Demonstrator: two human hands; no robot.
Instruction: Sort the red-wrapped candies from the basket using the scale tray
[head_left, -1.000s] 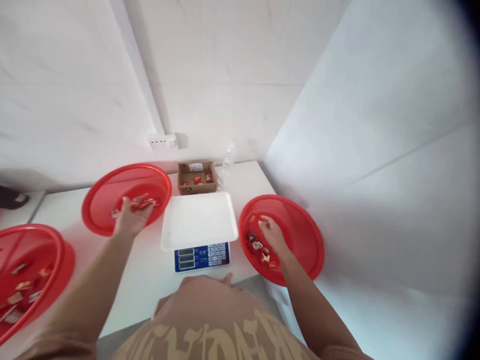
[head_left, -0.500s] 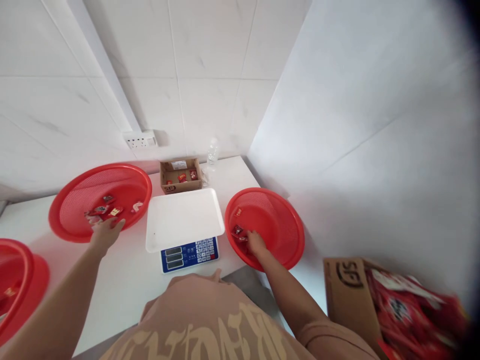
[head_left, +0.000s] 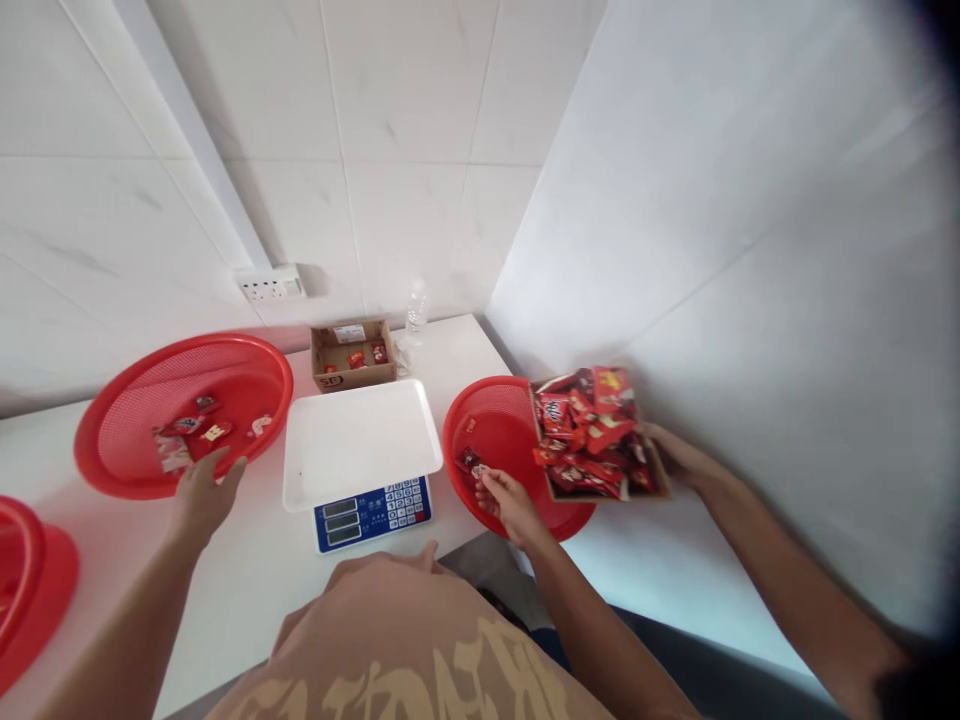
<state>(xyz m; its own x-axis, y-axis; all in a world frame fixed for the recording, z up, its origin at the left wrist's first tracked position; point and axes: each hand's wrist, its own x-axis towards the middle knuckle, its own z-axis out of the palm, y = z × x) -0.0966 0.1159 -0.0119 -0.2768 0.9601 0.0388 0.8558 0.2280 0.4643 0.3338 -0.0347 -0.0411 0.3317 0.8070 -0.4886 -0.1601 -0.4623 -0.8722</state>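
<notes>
My left hand (head_left: 206, 492) is at the near rim of the large red mesh basket (head_left: 112, 440), its fingers apart and holding nothing. Inside that basket lie several small wrapped packets, one of them a red packet (head_left: 216, 432) just beyond my fingertips. Over the smaller red basket (head_left: 452, 430) on the right, my right hand (head_left: 512, 503) pinches a small wrapped sweet (head_left: 478, 472). Beside it in this basket is a dark red wrapped sweet (head_left: 469, 458). A white-topped scale (head_left: 364, 440) with a blue keypad stands between the two baskets.
Another person's hand (head_left: 675, 455) holds a cardboard box (head_left: 660, 478) full of red packets (head_left: 592, 430) over the right basket's edge. At the back stand a small carton (head_left: 352, 377) with a few sweets and a clear bottle (head_left: 417, 310). Another red basket (head_left: 52, 570) is at far left.
The other person's box has risen from the lower right to the right basket. My right hand has lifted slightly with a sweet; my left hand has drawn back a little from the packets.
</notes>
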